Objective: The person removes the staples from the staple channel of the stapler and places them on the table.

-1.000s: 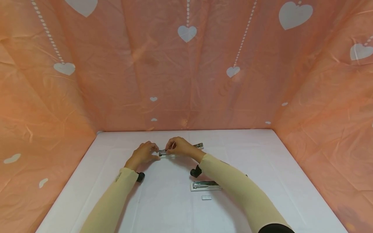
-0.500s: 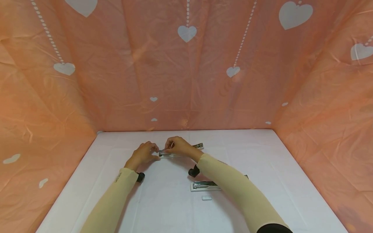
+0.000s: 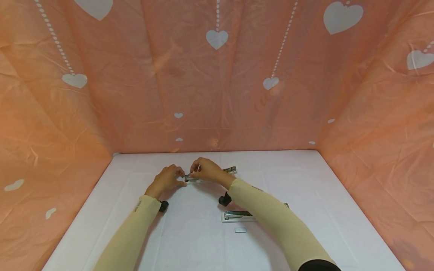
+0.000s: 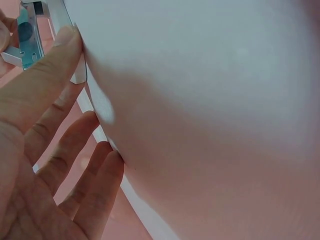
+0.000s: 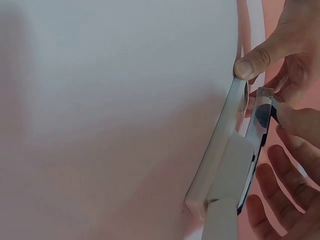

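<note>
An opened white stapler lies near the back of the table, its top swung back to the right. My left hand grips the front end of its base between thumb and fingers. Over the metal staple channel, my right hand pinches a small staple strip between thumb and forefinger. The strip sits at the channel's front part. Whether it lies inside the channel I cannot tell. The right hand's other fingers are spread loosely beside the stapler.
A second stapler lies nearer on the white table, partly hidden under my right forearm. In front of it rests another small staple strip. An orange curtain with hearts hangs behind and on both sides.
My right hand has shifted slightly left along the stapler, toward my left hand. The left hand keeps its grip on the base in the same place.
</note>
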`<action>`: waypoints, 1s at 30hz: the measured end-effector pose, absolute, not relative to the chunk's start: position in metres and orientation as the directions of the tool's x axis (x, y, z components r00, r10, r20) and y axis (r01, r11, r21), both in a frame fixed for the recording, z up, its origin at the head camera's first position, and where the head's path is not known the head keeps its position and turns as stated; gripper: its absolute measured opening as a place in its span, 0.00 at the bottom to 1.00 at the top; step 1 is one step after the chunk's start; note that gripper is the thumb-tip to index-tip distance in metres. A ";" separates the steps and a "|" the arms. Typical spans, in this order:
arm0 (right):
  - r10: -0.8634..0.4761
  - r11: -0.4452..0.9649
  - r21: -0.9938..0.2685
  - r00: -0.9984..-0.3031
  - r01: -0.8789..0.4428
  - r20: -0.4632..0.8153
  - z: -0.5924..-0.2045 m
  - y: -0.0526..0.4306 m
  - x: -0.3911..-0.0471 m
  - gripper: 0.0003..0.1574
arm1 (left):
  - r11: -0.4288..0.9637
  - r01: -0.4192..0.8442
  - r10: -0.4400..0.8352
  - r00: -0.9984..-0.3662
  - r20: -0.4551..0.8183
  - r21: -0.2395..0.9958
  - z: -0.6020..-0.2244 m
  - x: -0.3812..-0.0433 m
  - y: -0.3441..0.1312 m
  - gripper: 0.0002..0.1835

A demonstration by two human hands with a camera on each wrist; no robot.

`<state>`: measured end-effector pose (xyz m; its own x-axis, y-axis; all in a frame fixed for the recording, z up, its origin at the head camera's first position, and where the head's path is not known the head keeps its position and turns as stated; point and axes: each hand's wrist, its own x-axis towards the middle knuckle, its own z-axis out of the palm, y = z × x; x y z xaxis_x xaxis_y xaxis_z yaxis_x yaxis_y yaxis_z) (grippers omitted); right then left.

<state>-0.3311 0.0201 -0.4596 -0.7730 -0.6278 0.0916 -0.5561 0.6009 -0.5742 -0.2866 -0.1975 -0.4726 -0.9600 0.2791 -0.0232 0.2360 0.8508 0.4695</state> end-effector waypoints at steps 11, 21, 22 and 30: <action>-0.624 0.619 -0.549 -0.776 -0.561 0.089 -0.458 0.026 -0.329 0.06 | 0.849 0.237 0.282 -0.959 -0.025 0.471 -0.475 -0.287 -0.196 0.16; -0.619 0.602 -0.557 -0.775 -0.573 0.129 -0.454 0.036 -0.327 0.07 | 0.856 0.231 0.275 -0.961 -0.028 0.462 -0.475 -0.288 -0.195 0.17; -0.621 0.600 -0.553 -0.772 -0.578 0.132 -0.453 0.037 -0.327 0.07 | 0.857 0.229 0.273 -0.961 -0.031 0.462 -0.475 -0.288 -0.195 0.17; -0.633 0.575 -0.558 -0.757 -0.599 0.161 -0.450 0.045 -0.324 0.08 | 0.859 0.227 0.274 -0.961 -0.037 0.459 -0.474 -0.288 -0.197 0.17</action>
